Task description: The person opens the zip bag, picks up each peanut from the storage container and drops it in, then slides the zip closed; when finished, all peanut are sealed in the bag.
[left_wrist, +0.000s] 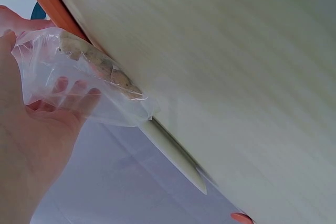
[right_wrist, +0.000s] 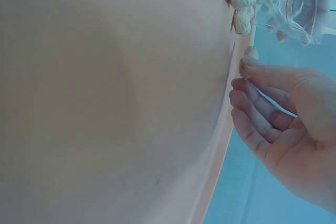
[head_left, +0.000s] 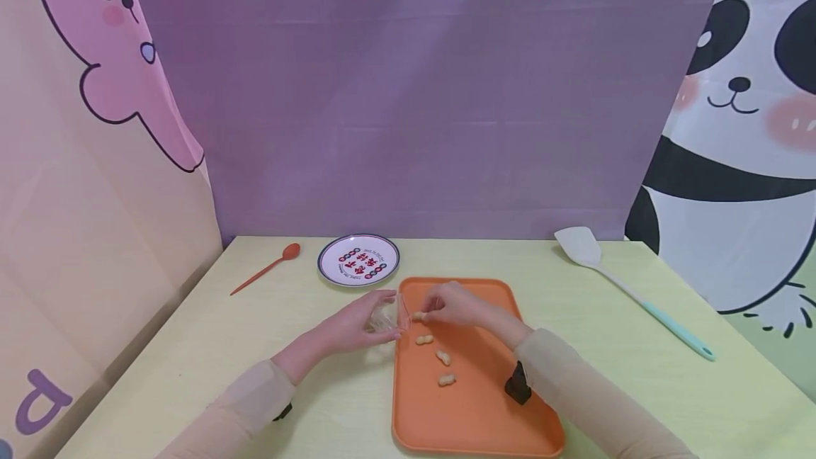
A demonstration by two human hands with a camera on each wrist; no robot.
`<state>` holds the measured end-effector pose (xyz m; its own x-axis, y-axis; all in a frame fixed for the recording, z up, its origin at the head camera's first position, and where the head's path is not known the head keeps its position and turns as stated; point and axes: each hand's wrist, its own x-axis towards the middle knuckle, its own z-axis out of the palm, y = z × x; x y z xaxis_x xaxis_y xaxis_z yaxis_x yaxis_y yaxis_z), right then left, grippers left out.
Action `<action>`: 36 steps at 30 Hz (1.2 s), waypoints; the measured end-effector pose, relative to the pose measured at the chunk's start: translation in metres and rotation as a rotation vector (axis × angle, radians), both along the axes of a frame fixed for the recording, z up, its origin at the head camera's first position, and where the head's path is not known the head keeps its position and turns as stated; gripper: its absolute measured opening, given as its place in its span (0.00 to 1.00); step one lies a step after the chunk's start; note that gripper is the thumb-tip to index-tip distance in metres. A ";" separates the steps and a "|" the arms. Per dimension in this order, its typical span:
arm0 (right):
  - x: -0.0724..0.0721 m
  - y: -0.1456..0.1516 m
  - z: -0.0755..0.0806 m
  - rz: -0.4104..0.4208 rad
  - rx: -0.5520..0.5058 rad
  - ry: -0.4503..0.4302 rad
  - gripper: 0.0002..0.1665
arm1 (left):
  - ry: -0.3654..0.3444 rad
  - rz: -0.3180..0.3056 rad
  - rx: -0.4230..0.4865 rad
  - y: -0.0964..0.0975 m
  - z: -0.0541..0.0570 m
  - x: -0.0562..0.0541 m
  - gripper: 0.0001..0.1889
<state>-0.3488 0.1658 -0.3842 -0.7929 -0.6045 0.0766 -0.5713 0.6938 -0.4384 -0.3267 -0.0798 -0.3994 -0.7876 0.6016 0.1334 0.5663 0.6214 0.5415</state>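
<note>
My left hand grips a clear zip-top plastic bag by its mouth, beside the left rim of the orange tray. Several peanuts lie inside the bag, as the left wrist view shows. Over the tray, close to the bag's opening, my right hand pinches a peanut between thumb and index finger; its other fingers are loosely bent. Three more peanuts sit on the tray in a rough line toward me, the middle one slightly tilted from the others.
Behind the tray to the left stands a white plate with a dark rim and red print. Farther left lies a red spoon. A spatula with white head and turquoise handle lies at the right. A purple cloth hangs behind the table.
</note>
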 end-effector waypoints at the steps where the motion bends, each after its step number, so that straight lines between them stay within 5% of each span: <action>1: 0.001 0.000 0.001 0.000 -0.008 0.001 0.05 | 0.003 -0.002 -0.001 0.000 0.000 0.000 0.41; 11: 0.016 0.005 0.017 -0.015 -0.044 -0.045 0.05 | -0.002 -0.004 -0.007 0.001 0.000 0.001 0.41; 19: 0.026 0.004 0.031 0.077 -0.056 0.089 0.04 | 0.009 -0.010 -0.010 0.001 0.001 0.000 0.40; 27: 0.033 -0.010 0.032 0.017 -0.099 -0.078 0.09 | 0.012 -0.019 0.012 0.001 -0.001 0.000 0.41; 36: 0.032 -0.025 0.030 0.169 -0.155 -0.029 0.03 | 0.026 -0.024 0.019 0.001 -0.001 0.001 0.40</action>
<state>-0.3167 0.1403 -0.3539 -0.6848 -0.7115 0.1576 -0.6591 0.5125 -0.5504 -0.3260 -0.0790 -0.4002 -0.7693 0.6174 0.1646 0.5946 0.5975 0.5379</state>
